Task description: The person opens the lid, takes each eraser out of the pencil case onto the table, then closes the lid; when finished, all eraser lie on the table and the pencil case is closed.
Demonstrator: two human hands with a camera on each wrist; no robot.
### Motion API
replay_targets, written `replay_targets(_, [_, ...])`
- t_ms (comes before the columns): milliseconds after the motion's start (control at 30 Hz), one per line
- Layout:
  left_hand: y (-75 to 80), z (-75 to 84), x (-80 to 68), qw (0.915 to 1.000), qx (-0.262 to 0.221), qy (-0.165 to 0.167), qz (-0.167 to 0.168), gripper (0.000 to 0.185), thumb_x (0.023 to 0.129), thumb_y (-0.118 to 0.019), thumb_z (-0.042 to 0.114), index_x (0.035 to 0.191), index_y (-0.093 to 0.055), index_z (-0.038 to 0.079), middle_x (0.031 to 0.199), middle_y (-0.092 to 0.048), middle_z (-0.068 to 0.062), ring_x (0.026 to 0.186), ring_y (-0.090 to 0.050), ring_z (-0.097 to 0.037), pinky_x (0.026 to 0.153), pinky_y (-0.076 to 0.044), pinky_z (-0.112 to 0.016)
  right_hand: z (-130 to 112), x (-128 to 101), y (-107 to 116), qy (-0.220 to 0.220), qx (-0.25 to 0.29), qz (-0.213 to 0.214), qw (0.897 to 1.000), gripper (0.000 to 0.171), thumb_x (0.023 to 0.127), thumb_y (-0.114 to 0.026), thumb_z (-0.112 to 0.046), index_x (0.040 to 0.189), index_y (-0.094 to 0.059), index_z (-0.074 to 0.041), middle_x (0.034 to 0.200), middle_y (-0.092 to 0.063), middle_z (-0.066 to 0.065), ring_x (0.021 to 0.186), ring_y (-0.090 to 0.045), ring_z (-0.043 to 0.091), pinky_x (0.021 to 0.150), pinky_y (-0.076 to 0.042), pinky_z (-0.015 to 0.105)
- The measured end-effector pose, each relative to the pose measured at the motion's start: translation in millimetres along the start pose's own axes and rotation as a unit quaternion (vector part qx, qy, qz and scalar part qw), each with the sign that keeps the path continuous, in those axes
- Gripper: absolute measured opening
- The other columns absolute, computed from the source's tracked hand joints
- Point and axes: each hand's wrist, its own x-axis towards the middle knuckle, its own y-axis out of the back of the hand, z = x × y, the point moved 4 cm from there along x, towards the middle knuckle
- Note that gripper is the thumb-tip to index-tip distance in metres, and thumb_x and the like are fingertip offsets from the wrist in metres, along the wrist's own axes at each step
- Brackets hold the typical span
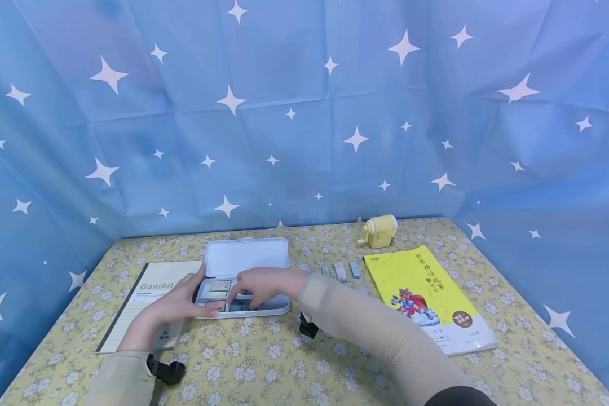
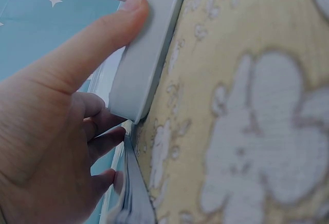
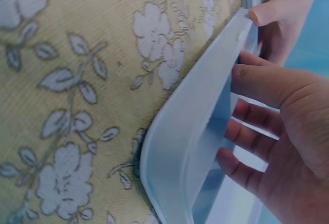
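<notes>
A white pencil case lies with its lid laid back. My left hand grips its left end, thumb on the front wall and fingers around the side, as the left wrist view shows. My right hand reaches down into the tray, its thumb and fingertips at the two ends of a small dark block, pinching it. Beside that block sits a pink block, with pale yellow-green blocks behind it. In the right wrist view the case's front wall hides my right fingertips.
A notebook lies at the left, partly under my left forearm. Behind my right wrist are several small blocks, among them a blue one and a lilac one. A yellow pencil sharpener and a yellow book are at the right.
</notes>
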Motion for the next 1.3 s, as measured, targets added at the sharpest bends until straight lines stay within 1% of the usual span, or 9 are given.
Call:
replay_targets(167, [-0.2,1.3,-0.3,1.0000,-0.006,0.005,-0.003,0.122,0.074,-0.083,0.043,0.153,-0.003,-0.004,0.142,-0.032,-0.027,0.119,-0.041,-0.036,0.096,-0.035,-0.055,-1.4,-3.4,5.6,-0.001,0.002,0.001,1.000,0.046,0.086,-0.075,-0.011,0.127,-0.063,-0.028,0.107,-0.055,-0.005,0.092,-0.053,0.008,0.074,-0.043,0.020])
replay_targets(300, [0.0,1.7,-0.2,1.0000,-0.002,0.006,-0.005,0.122,0.074,-0.083,0.043,0.154,-0.003,-0.003,0.142,-0.032,-0.027,0.117,-0.042,-0.035,0.093,-0.036,-0.053,-0.7,-6.9,13.3,-0.005,0.011,0.010,1.000,0.050,0.084,-0.077,-0.012,0.129,-0.061,-0.027,0.111,-0.057,-0.004,0.098,-0.053,0.008,0.078,-0.044,0.021])
replay_targets(367, [0.2,2.3,0.5,1.0000,0.001,0.004,-0.005,0.122,0.074,-0.083,0.043,0.154,-0.003,-0.002,0.142,-0.032,-0.027,0.117,-0.042,-0.035,0.093,-0.037,-0.052,0.3,-11.1,18.2,-0.003,0.015,0.019,1.000,0.051,0.085,-0.077,-0.013,0.131,-0.060,-0.026,0.110,-0.057,-0.004,0.095,-0.053,0.008,0.076,-0.043,0.021])
replay_targets(467, [0.3,2.8,1.3,1.0000,0.001,0.003,-0.004,0.122,0.074,-0.083,0.043,0.154,-0.003,-0.002,0.144,-0.030,-0.028,0.122,-0.039,-0.039,0.095,-0.035,-0.055,2.4,-19.7,24.8,0.001,0.029,0.031,0.999,0.050,0.087,-0.075,-0.014,0.133,-0.059,-0.024,0.108,-0.057,-0.005,0.084,-0.052,0.009,0.071,-0.042,0.022])
replay_targets(567, [-0.1,2.3,1.1,1.0000,-0.004,0.003,-0.006,0.122,0.074,-0.083,0.043,0.154,-0.002,-0.001,0.145,-0.026,-0.030,0.127,-0.034,-0.044,0.098,-0.032,-0.059,6.0,-29.6,28.7,0.003,0.055,0.045,0.997,0.049,0.088,-0.073,-0.013,0.134,-0.058,-0.021,0.105,-0.057,-0.006,0.073,-0.051,0.009,0.067,-0.042,0.021])
replay_targets(633, [-0.6,1.7,0.3,0.9999,-0.010,0.007,-0.009,0.122,0.074,-0.083,0.042,0.154,-0.001,0.000,0.146,-0.024,-0.031,0.129,-0.032,-0.045,0.098,-0.031,-0.061,8.9,-36.7,30.5,0.001,0.072,0.055,0.996,0.049,0.089,-0.073,-0.013,0.135,-0.057,-0.019,0.104,-0.057,-0.005,0.071,-0.051,0.009,0.067,-0.043,0.021])
replay_targets(967, [-1.1,2.7,-3.6,0.9999,-0.014,0.005,-0.008,0.122,0.074,-0.083,0.041,0.153,-0.001,-0.003,0.145,-0.024,-0.033,0.130,-0.028,-0.048,0.101,-0.027,-0.063,24.4,-63.9,34.8,-0.037,0.144,0.088,0.985,0.048,0.087,-0.074,-0.015,0.132,-0.057,-0.021,0.101,-0.058,-0.008,0.073,-0.058,0.009,0.066,-0.047,0.024])
replay_targets(1133, [-2.1,3.5,-2.8,0.9997,-0.021,0.008,-0.013,0.123,0.075,-0.083,0.041,0.153,0.001,-0.002,0.145,-0.021,-0.034,0.130,-0.027,-0.050,0.100,-0.027,-0.063,29.8,-72.8,35.1,-0.045,0.166,0.107,0.979,0.046,0.087,-0.075,-0.017,0.129,-0.057,-0.021,0.101,-0.057,-0.008,0.074,-0.058,0.010,0.066,-0.047,0.026])
replay_targets(1300, [-2.2,2.5,-2.8,0.9996,-0.022,0.006,-0.016,0.123,0.075,-0.083,0.040,0.154,0.002,-0.001,0.145,-0.020,-0.034,0.131,-0.025,-0.051,0.100,-0.026,-0.065,32.5,-80.5,33.5,-0.043,0.189,0.125,0.973,0.045,0.086,-0.076,-0.018,0.126,-0.057,-0.018,0.099,-0.059,-0.008,0.077,-0.059,0.010,0.066,-0.048,0.027])
